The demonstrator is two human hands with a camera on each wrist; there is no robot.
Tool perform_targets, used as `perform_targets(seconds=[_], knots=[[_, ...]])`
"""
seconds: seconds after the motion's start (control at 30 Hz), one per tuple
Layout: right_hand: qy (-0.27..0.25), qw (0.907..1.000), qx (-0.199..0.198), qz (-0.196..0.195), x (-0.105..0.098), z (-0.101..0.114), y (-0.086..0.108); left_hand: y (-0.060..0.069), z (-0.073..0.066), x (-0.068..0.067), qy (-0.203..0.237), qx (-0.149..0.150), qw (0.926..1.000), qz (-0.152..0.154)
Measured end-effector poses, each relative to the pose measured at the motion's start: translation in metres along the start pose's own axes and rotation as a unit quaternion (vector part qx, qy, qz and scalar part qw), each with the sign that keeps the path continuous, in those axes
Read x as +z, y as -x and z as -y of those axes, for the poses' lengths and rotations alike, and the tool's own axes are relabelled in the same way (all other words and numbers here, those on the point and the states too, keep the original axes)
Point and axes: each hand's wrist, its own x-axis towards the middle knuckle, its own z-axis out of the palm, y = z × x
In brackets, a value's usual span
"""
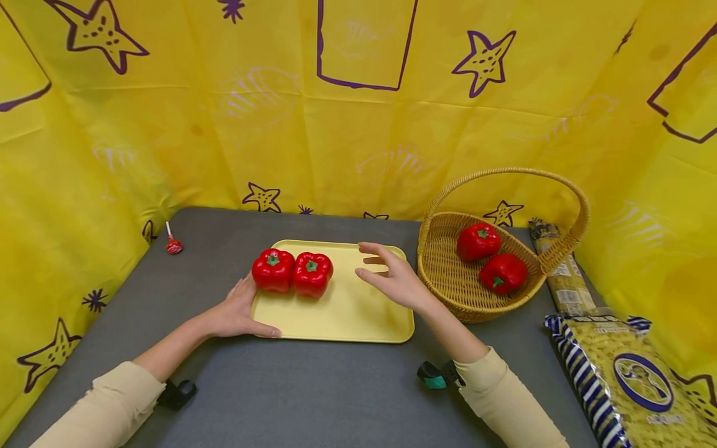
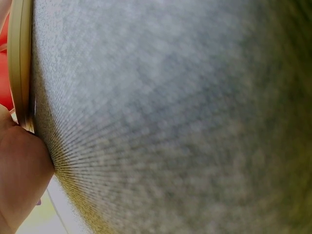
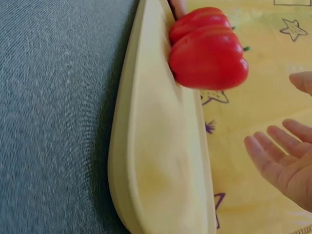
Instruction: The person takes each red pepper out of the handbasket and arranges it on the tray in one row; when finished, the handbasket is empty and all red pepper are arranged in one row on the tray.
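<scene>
A pale yellow tray [image 1: 353,317] [image 2: 20,58] [image 3: 156,136] lies on the grey table, with one red pepper [image 1: 272,270] and another red pepper [image 1: 312,275] [image 3: 207,61] side by side on its left half. At the tray's left edge my left hand [image 1: 239,311] [image 2: 24,170] rests with the thumb stretched along the front rim and the fingers beside the left pepper. Over the tray's right part my right hand [image 1: 394,278] [image 3: 290,161] hovers, empty, its fingers apart and slightly bent.
A wicker basket [image 1: 448,264] with a tall handle holds two red peppers [image 1: 478,241] at the right. Beyond it lie a narrow packet [image 1: 568,283] and a large pasta bag [image 1: 644,379]. A red lollipop [image 1: 174,246] lies at the back left. Yellow cloth [image 1: 347,149] hangs behind.
</scene>
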Motion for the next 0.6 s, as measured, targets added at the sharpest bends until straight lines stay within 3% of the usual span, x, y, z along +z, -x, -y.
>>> perform_targets(seconds=[0.3,0.6], knots=[[-0.013,0.9987,-0.030,-0.040,-0.019,-0.007,0.009,0.000,0.001,0.001,0.001,0.003,1.0000,0.000],[0.035,0.9957,-0.001,-0.086,-0.046,-0.012,0.021,0.000,0.000,0.001,-0.002,0.010,0.9999,-0.007]])
